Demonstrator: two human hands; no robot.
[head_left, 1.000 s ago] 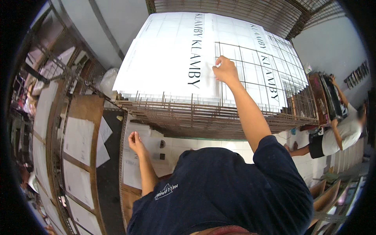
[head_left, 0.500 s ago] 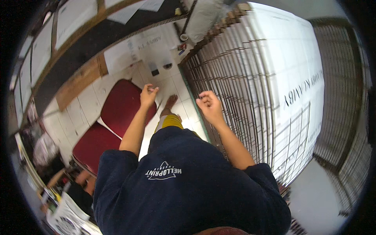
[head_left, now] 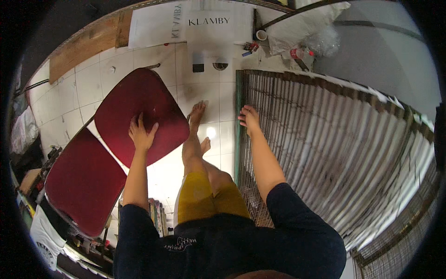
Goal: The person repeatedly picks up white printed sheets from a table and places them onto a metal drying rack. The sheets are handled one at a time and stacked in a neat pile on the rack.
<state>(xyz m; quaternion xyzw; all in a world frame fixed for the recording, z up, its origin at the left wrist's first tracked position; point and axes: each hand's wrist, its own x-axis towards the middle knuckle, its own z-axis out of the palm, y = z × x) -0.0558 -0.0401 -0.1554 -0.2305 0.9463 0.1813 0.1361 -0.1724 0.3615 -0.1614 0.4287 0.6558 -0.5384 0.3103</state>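
Observation:
My left hand [head_left: 143, 134] is spread over the upper pad of a dark red padded chair [head_left: 139, 100], with its fingers apart; whether it presses on the pad I cannot tell. The chair's other red pad [head_left: 86, 181] lies nearer to me on the left. My right hand [head_left: 250, 119] hovers by the left edge of a wire drying rack [head_left: 325, 139], next to its green upright [head_left: 239, 121]. Its fingers are loosely bent and apart, holding nothing visible. Many closely stacked wire shelves make up the rack, and white sheet material shows along its right side.
White tiles [head_left: 88, 86] cover the floor around my bare foot [head_left: 197, 111]. Beyond the rack lie a plastic bottle [head_left: 302, 53], clear plastic wrapping [head_left: 323, 42] and a white roll [head_left: 261, 35]. A wooden board [head_left: 86, 42] stands at the far left.
My left hand has moved left, onto or over the chair pad, and its fingers have spread. The view has shifted, showing more of my legs and the rack's shelf edges instead of its printed white sheet.

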